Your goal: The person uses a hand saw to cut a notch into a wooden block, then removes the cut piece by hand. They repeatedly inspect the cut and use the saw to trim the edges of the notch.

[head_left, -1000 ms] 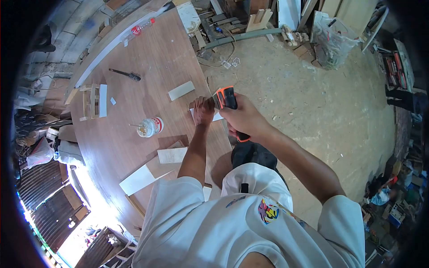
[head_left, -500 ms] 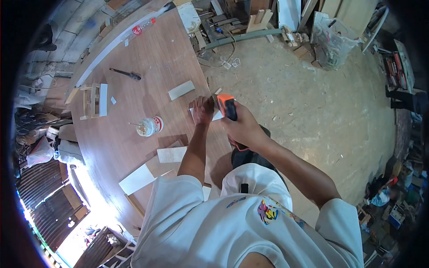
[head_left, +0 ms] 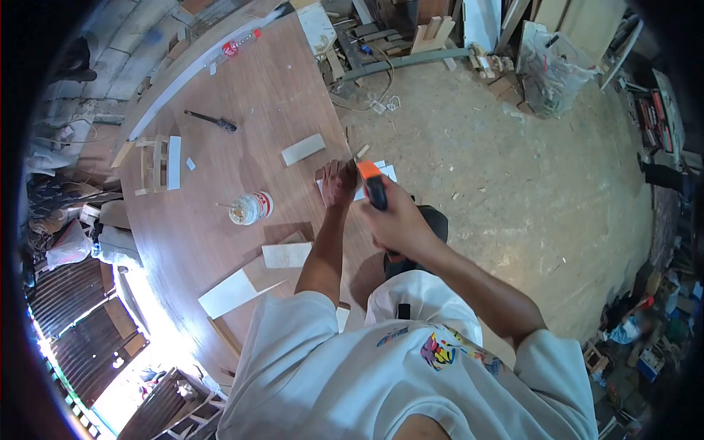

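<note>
My right hand (head_left: pixel 402 220) is wrapped round the orange and black handle of a handsaw (head_left: pixel 372 183). Its dark blade shows only as a thin edge near the table's edge. Beside it, my left hand (head_left: pixel 339 183) presses down on a white board (head_left: pixel 360 193), its fingers bent over the board. The board lies at the right edge of the wooden table (head_left: pixel 257 95) and juts past it, showing on the far side of the saw. Just beyond my left hand rests a small white block (head_left: pixel 303 149).
A jar with a white and red label (head_left: pixel 251 208) stands left of my hands. Further off lie a dark tool (head_left: pixel 211 120), a small wooden frame (head_left: pixel 155 165) and a plastic bottle (head_left: pixel 240 45). White board pieces (head_left: pixel 229 293) lie near my left forearm. Scraps dot the floor (head_left: pixel 499 198).
The saw handle and my right hand have shifted slightly, and more of the white board shows beyond the saw. My left hand stays on the board. The whole view has shifted a little.
</note>
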`<state>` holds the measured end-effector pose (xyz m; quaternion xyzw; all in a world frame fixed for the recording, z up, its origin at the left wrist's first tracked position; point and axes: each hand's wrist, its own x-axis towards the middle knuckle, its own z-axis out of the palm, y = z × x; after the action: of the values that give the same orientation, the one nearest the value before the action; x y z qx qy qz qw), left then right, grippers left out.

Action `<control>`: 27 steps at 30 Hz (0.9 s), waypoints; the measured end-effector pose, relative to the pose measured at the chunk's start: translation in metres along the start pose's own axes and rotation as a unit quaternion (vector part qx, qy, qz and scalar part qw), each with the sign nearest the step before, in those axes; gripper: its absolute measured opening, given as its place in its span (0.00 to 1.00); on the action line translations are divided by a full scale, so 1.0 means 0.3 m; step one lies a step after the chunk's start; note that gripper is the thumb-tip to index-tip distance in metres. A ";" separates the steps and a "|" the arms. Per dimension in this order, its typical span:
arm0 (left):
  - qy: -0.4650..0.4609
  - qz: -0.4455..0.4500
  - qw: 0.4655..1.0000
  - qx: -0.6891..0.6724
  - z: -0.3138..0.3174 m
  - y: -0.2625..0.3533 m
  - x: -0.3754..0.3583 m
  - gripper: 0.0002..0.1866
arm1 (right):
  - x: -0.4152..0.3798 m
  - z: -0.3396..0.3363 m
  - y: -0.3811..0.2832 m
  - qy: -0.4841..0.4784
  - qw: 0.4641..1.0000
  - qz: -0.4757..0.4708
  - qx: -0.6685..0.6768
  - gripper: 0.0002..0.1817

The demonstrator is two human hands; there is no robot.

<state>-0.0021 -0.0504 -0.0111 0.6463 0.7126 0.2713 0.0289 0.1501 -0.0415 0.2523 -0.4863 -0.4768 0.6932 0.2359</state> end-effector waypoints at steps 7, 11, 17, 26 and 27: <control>0.015 0.005 1.000 0.023 0.009 0.011 0.018 0.07 | 0.199 0.016 0.409 0.117 0.945 -0.277 -0.132 0.06; 0.029 0.011 0.999 0.016 0.034 -0.015 0.019 0.06 | 0.212 0.044 0.418 0.100 0.974 -0.151 -0.134 0.14; 0.052 0.006 0.998 0.038 -0.001 0.021 0.039 0.05 | -0.134 0.049 0.213 0.056 0.989 -0.100 -0.090 0.09; -0.004 0.027 1.000 0.000 0.008 -0.008 0.032 0.06 | -0.140 0.018 0.360 0.072 0.995 -0.048 -0.058 0.12; -0.005 0.025 1.000 0.001 -0.009 0.010 0.030 0.06 | -0.141 0.028 0.338 0.062 0.994 -0.038 -0.086 0.12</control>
<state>-0.0019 -0.0430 -0.0046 0.6654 0.6963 0.2679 0.0252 0.1739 -0.1225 0.1816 -0.5281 -0.5372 0.6089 0.2487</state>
